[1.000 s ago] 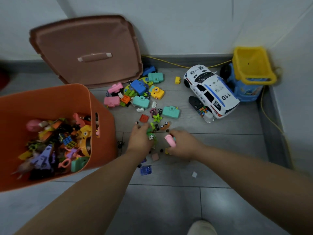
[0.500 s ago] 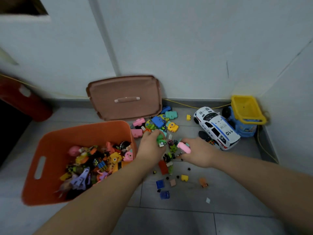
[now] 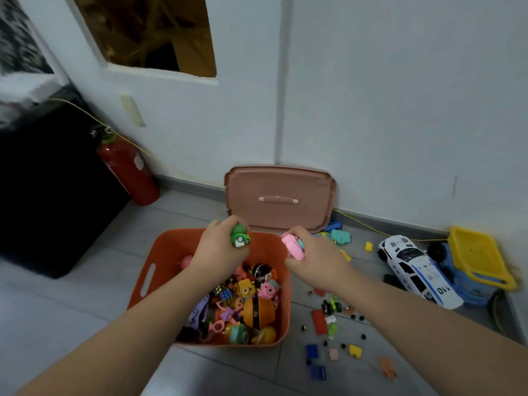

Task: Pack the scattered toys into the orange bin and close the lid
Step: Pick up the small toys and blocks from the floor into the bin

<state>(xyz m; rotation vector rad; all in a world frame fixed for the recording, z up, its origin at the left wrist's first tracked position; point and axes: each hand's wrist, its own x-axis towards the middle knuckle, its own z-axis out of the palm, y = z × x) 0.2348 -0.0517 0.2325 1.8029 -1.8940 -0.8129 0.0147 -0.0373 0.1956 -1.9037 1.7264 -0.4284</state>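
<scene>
Both hands have lifted from the floor (image 3: 85, 310) to the orange bin (image 3: 171, 247), the left hand (image 3: 220, 252) above it with fingers curled round a green toy (image 3: 240, 238), the right hand (image 3: 314, 261) at its right rim, fingers gripping a pink toy (image 3: 293, 247), the lid (image 3: 277, 215) leaning on the wall (image 3: 371, 110) behind.

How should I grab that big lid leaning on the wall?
Take the lid by the pale bar handle across its middle, reaching from the front. It stands tilted against the wall with the handle facing the room, so the bar is likely easy to hook.
</scene>
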